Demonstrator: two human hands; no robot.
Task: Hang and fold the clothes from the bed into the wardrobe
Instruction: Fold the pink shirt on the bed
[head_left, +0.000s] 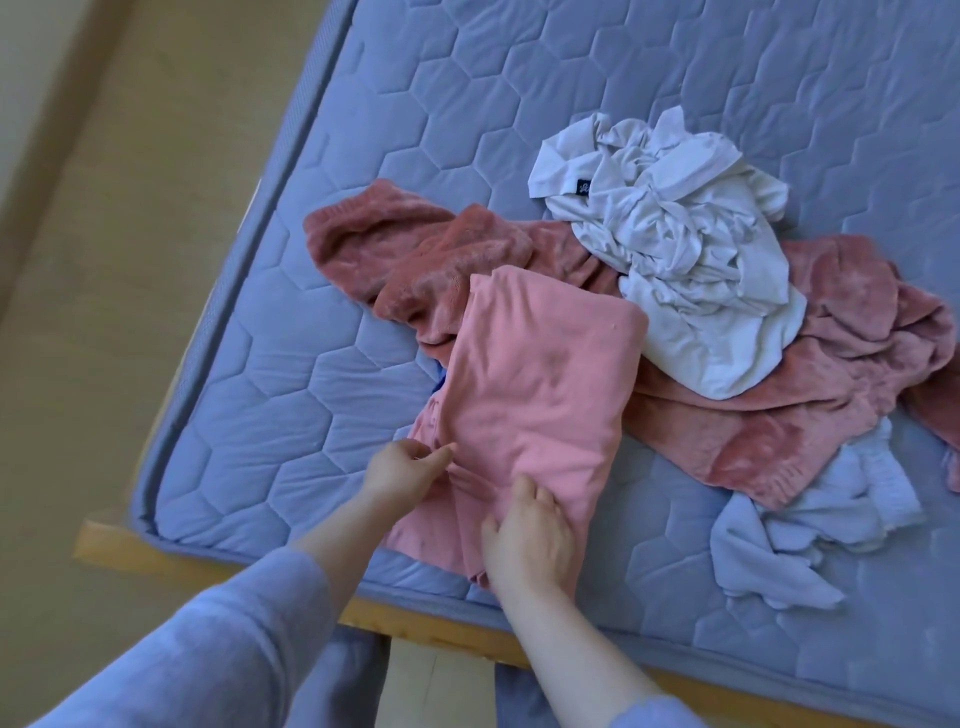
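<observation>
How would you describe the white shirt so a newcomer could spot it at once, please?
On the blue mattress, a fuzzy pink garment sprawls. The white shirt lies crumpled on it, the only piece with a small dark label.

One wide-angle head camera is looking forward and steeply down over the mattress edge; it is sitting close above the left hand and right hand on the pink garment; floor is showing at left.

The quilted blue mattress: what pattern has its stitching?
The quilted blue mattress shows stitched hexagons; head view.
</observation>
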